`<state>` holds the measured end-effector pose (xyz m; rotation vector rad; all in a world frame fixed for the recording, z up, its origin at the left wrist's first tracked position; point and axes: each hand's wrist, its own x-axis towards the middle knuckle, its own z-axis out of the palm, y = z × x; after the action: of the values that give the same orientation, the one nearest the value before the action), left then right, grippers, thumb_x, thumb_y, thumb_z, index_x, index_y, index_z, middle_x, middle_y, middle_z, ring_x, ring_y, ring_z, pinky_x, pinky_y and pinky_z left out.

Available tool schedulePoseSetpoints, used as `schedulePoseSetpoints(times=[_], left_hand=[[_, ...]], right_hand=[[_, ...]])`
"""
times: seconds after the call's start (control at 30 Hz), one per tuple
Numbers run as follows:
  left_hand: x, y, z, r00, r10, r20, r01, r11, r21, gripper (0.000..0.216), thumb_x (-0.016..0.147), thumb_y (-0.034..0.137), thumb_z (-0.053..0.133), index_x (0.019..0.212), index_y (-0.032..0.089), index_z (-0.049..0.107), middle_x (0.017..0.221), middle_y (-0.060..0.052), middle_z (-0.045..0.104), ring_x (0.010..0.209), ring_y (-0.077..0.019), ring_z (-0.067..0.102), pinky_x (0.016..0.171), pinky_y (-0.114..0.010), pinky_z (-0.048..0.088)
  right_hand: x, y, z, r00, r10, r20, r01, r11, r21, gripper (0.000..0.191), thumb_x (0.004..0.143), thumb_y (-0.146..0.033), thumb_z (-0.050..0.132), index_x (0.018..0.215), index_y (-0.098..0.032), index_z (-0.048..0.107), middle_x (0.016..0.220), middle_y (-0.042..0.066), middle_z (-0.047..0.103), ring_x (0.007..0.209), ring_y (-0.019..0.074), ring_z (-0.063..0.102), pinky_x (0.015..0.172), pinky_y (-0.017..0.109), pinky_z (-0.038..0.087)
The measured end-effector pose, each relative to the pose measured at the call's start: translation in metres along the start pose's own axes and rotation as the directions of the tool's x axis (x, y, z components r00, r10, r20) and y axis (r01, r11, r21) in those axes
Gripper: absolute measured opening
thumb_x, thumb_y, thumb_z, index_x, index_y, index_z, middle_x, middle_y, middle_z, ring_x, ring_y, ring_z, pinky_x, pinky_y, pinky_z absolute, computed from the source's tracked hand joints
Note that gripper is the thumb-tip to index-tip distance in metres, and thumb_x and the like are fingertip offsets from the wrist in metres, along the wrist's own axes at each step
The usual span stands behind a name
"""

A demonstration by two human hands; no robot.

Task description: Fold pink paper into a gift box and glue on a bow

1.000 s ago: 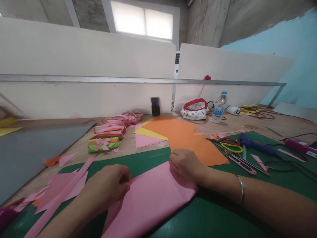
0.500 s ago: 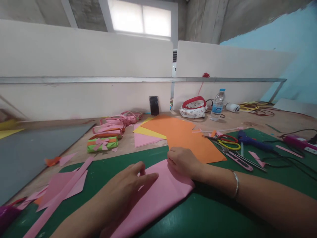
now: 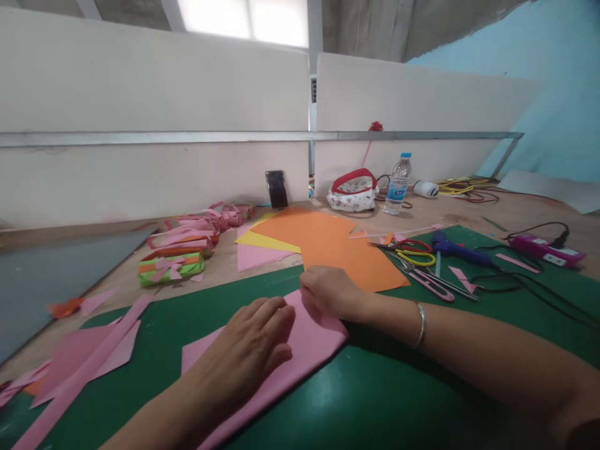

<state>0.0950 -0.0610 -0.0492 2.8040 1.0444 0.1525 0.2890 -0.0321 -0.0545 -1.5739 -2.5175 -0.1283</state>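
A folded sheet of pink paper (image 3: 312, 337) lies slantwise on the green cutting mat (image 3: 375, 381) in front of me. My left hand (image 3: 255, 337) rests palm down across its left part, fingers loosely extended and slightly bent. At the far end of the sheet, my right hand (image 3: 330, 290) is closed, its fingers curled onto the paper's edge; the fingertips are hidden. Just beyond that hand, orange paper (image 3: 356, 265) overlaps yellow paper (image 3: 267, 239) and more pink sheets.
Scissors (image 3: 417, 253), a pink-handled cutter (image 3: 435, 285) and a blue glue gun (image 3: 462, 250) lie to the right. Small paper bags (image 3: 171, 269) line the left, near pink strips (image 3: 89, 369). Behind stand a phone (image 3: 276, 189), a pouch (image 3: 351, 190) and a water bottle (image 3: 397, 184).
My left hand has lowered and flattened onto the pink paper; its pointing finger was stretched out before. My right hand stays at the far edge. The view has turned slightly right and down.
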Motion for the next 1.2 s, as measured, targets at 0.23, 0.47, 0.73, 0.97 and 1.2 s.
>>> schedulePoseSetpoints(times=[0.23,0.47,0.73,0.97,1.2], left_hand=[[-0.002,-0.007,0.001,0.979,0.189,0.081,-0.183,0.98,-0.076,0.037,0.094,0.033,0.035,0.129,0.034,0.046,0.139,-0.002,0.045,0.126,-0.0194,0.043,0.105,-0.035,0.036],[-0.002,0.01,-0.023,0.953,0.184,0.241,-0.167,0.982,-0.089,0.035,0.092,0.047,0.034,0.123,0.047,0.049,0.146,-0.004,0.031,0.131,-0.0276,0.036,0.103,-0.047,0.035],[-0.013,0.004,-0.007,0.957,0.239,0.166,-0.236,0.971,-0.037,0.039,0.092,0.045,0.035,0.128,0.059,0.031,0.156,0.009,0.002,0.138,-0.0294,0.021,0.107,-0.052,0.028],[-0.006,0.022,-0.013,0.932,0.301,0.201,-0.275,0.95,-0.146,0.024,0.091,0.033,0.036,0.105,0.031,0.056,0.1,-0.001,0.058,0.093,-0.0192,0.05,0.083,-0.033,0.04],[0.006,0.026,-0.005,0.94,0.226,0.256,-0.182,0.966,-0.184,0.027,0.095,0.029,0.032,0.092,0.029,0.06,0.084,0.002,0.055,0.069,-0.0107,0.048,0.059,-0.021,0.034]], right_hand=[[0.002,0.002,0.005,1.0,0.0,-0.017,0.0,1.0,-0.005,0.019,0.085,-0.021,0.047,0.079,-0.016,0.064,0.082,0.006,0.065,0.071,0.0175,0.059,0.054,0.026,0.035],[0.001,0.002,0.004,1.0,0.002,-0.028,-0.002,1.0,0.003,0.017,0.084,-0.022,0.048,0.081,-0.016,0.064,0.083,0.006,0.065,0.071,0.0178,0.06,0.053,0.026,0.036],[0.001,0.002,0.003,1.0,0.003,-0.023,-0.002,1.0,0.017,0.017,0.085,-0.022,0.049,0.079,-0.015,0.064,0.081,0.006,0.065,0.071,0.0169,0.059,0.054,0.025,0.035],[0.0,0.003,0.0,1.0,0.005,-0.022,-0.004,1.0,0.025,0.02,0.087,-0.022,0.046,0.079,-0.016,0.063,0.082,0.006,0.065,0.071,0.0164,0.058,0.054,0.025,0.033],[0.001,0.004,0.001,1.0,-0.008,-0.029,0.009,0.999,0.037,0.019,0.087,-0.022,0.047,0.08,-0.016,0.063,0.082,0.006,0.065,0.071,0.0165,0.057,0.052,0.026,0.03]])
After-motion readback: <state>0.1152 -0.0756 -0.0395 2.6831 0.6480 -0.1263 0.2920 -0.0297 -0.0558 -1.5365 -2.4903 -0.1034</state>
